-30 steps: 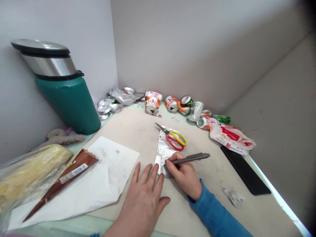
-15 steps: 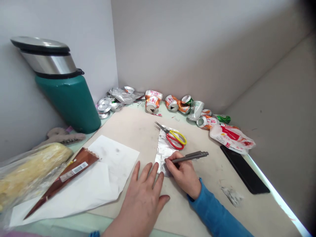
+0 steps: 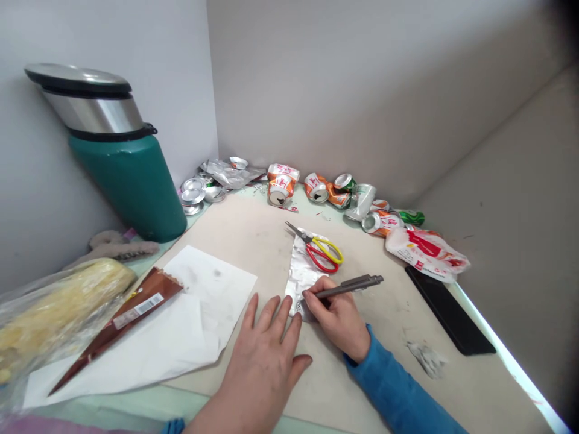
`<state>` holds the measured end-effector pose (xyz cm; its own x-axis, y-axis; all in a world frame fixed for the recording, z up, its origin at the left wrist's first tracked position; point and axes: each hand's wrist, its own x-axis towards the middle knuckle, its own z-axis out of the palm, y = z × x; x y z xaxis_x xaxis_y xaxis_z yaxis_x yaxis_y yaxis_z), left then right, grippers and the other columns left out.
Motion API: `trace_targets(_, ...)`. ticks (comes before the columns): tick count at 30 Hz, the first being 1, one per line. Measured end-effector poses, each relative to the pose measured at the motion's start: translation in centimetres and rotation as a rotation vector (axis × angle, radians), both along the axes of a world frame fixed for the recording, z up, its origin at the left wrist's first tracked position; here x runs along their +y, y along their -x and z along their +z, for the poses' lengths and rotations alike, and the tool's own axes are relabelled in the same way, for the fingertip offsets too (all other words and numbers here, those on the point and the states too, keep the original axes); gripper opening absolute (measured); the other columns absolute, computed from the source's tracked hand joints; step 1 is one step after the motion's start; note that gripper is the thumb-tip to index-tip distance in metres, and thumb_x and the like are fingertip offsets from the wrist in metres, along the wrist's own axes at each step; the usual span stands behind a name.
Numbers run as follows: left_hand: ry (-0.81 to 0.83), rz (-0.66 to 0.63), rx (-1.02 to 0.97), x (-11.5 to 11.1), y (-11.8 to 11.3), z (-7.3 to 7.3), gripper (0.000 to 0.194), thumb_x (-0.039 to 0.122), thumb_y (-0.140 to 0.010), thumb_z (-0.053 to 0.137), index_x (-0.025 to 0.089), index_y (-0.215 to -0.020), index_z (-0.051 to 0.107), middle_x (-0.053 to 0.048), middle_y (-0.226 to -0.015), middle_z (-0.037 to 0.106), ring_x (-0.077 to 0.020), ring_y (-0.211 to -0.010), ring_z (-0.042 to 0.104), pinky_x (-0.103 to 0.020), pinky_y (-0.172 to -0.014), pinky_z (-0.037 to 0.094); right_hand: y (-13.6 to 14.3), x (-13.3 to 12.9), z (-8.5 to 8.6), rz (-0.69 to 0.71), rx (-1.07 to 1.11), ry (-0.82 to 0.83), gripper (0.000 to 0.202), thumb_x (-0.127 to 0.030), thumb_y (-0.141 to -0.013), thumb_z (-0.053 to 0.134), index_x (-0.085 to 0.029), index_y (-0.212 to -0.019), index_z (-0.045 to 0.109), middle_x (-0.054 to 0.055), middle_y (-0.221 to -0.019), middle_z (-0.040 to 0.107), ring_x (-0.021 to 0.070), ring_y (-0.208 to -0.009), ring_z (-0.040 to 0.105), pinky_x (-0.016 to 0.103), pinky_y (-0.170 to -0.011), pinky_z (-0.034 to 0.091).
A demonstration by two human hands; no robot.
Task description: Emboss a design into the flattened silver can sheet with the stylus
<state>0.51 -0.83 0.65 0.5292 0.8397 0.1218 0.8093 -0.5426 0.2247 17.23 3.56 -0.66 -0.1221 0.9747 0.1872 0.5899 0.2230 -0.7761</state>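
A dark grey pen is gripped in my right hand, its tip end down at the lower part of a silvery metal sheet. Small dark marks show on the sheet near my fingers; the tip itself is hidden. My left hand lies palm down with fingers spread, its fingertips beside the sheet's lower left edge, holding nothing. Scissors with one yellow and one red handle lie across the sheet's upper part, blades pointing up and left.
Crushed cans line the back wall. A green bottle stands left. White paper, a brown wrapper and a plastic-wrapped yellow item lie left. At right are a red-and-white packet, a black phone and grey scraps.
The whole view has shifted very slightly. Both hands, the pen and the scissors keep practically the same places on the table.
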Motion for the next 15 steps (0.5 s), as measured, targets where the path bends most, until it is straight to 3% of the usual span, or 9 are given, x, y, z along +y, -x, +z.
trace_targets(8, 0.01, -0.002, -0.002, 0.13, 0.18, 0.1, 0.044, 0.046, -0.086, 0.053, 0.024, -0.123, 0.057, -0.01, -0.136, 0.05, -0.0319, -0.124, 0.046, -0.061, -0.104, 0.03, -0.25, 0.16, -0.23, -0.057, 0.139, 0.048, 0.019, -0.034, -0.087, 0.052, -0.021, -0.072, 0.049, -0.006, -0.054, 0.044, 0.0116, -0.048, 0.042, 0.023, -0.047, 0.035)
trace_targets(15, -0.004, -0.007, -0.008, 0.14, 0.31, 0.01, 0.042, 0.046, -0.086, 0.053, 0.024, -0.122, 0.058, -0.01, -0.136, 0.05, -0.0319, -0.124, 0.047, -0.061, -0.104, 0.03, -0.12, 0.08, -0.27, -0.045, 0.137, 0.061, 0.019, -0.034, -0.086, 0.053, -0.021, -0.072, 0.05, -0.005, -0.053, 0.045, 0.0118, -0.047, 0.043, 0.024, -0.046, 0.036)
